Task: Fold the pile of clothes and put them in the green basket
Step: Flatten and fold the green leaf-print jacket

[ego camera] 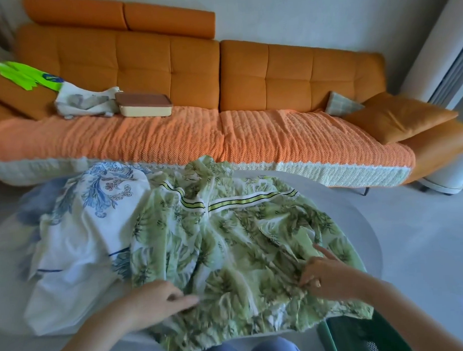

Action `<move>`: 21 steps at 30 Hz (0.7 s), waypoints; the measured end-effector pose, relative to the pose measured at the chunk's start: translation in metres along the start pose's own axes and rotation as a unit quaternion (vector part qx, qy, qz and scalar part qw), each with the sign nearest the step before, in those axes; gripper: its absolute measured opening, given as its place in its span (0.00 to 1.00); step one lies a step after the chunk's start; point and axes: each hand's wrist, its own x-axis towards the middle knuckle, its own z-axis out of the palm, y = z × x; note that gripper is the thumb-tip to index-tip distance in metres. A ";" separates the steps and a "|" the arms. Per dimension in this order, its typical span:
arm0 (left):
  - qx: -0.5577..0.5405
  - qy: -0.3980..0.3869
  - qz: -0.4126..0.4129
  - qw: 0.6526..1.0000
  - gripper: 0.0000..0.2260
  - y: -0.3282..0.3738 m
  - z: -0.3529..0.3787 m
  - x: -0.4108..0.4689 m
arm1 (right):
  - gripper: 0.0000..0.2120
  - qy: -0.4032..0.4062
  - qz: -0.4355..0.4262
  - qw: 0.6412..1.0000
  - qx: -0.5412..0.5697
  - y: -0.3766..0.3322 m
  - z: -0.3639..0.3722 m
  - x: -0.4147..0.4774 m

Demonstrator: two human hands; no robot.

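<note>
Green dress (227, 243) lies spread on table (363, 210), being flattened. Left hand (161, 298) pinches its hem; right hand (325, 271) presses it, forefinger extended. Fold is next, judged. Basket (362, 336) sits near right.

A green leaf-print garment (227, 249) (with a yellow-and-black striped white band) is showing beside a white garment (96, 232) carrying blue floral scrolls. The sofa (247, 69) is glowing orange; the basket (362, 336) is showing dark green.
</note>
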 end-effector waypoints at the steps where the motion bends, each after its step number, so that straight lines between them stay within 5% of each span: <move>1: -0.030 0.032 0.004 0.999 0.26 0.001 -0.002 0.000 | 0.14 -0.026 0.002 0.999 0.035 0.000 -0.004 -0.003; 3: -0.047 0.144 0.031 0.988 0.22 0.003 -0.007 0.008 | 0.13 0.003 0.002 0.990 0.140 0.000 -0.009 -0.001; 6: 0.074 0.303 0.075 0.947 0.15 0.005 -0.012 0.038 | 0.21 0.125 0.030 0.974 0.186 -0.004 -0.010 0.023; 10: 0.179 0.212 -0.011 0.961 0.26 0.004 -0.006 0.078 | 0.35 0.048 0.026 0.992 0.113 -0.016 0.008 0.075; 12: 0.210 0.161 -0.025 0.964 0.28 -0.001 -0.002 0.092 | 0.33 0.004 0.067 0.997 0.030 -0.013 0.021 0.093; 16: 0.185 0.164 0.016 0.969 0.51 -0.008 0.001 0.107 | 0.29 -0.060 0.233 0.968 -0.070 0.010 0.022 0.087; 18: 0.155 0.212 0.036 0.964 0.51 -0.010 -0.003 0.110 | 0.29 -0.081 0.253 0.959 -0.095 0.018 0.007 0.074; 21: 0.187 0.262 0.055 0.945 0.41 -0.007 -0.012 0.118 | 0.17 0.024 0.203 0.971 -0.128 0.017 -0.024 0.071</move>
